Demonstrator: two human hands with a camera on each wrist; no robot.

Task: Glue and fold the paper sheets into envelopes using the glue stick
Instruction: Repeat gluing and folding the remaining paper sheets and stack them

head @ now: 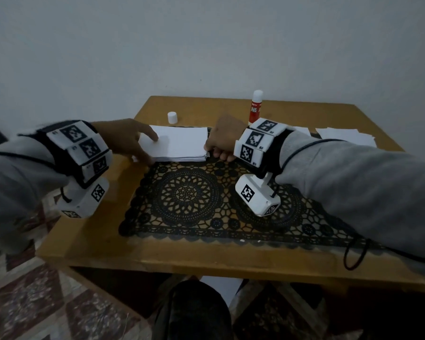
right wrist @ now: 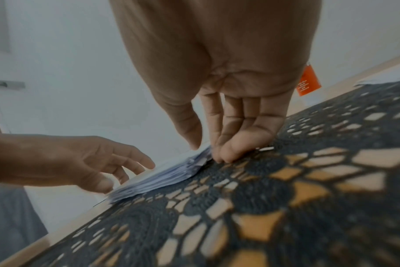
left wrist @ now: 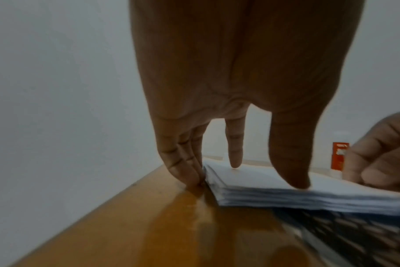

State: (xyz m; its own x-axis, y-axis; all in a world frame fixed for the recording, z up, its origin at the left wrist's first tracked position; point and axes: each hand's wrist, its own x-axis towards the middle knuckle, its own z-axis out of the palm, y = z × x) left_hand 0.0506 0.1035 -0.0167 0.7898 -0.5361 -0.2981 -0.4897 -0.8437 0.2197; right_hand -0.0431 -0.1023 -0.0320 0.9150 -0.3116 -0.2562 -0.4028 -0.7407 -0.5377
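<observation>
A stack of white paper sheets (head: 182, 143) lies at the far edge of the black lace mat (head: 206, 200). My left hand (head: 152, 148) rests on the stack's left end, index finger and thumb straight on the top sheet (left wrist: 258, 177), the other fingers (left wrist: 189, 173) on the table beside it. My right hand (head: 214, 153) pinches the stack's near right corner (right wrist: 194, 162), thumb above, curled fingers (right wrist: 222, 157) against the edge. A red glue stick (head: 255, 109) stands upright behind the right hand. Its white cap (head: 172, 117) stands apart, behind the stack.
Loose white sheets (head: 346, 136) lie at the table's far right. The wooden table (head: 96, 229) stands against a pale wall, and the mat covers most of it. Another white sheet (head: 221, 288) shows under the table's near edge. Patterned floor lies to the left.
</observation>
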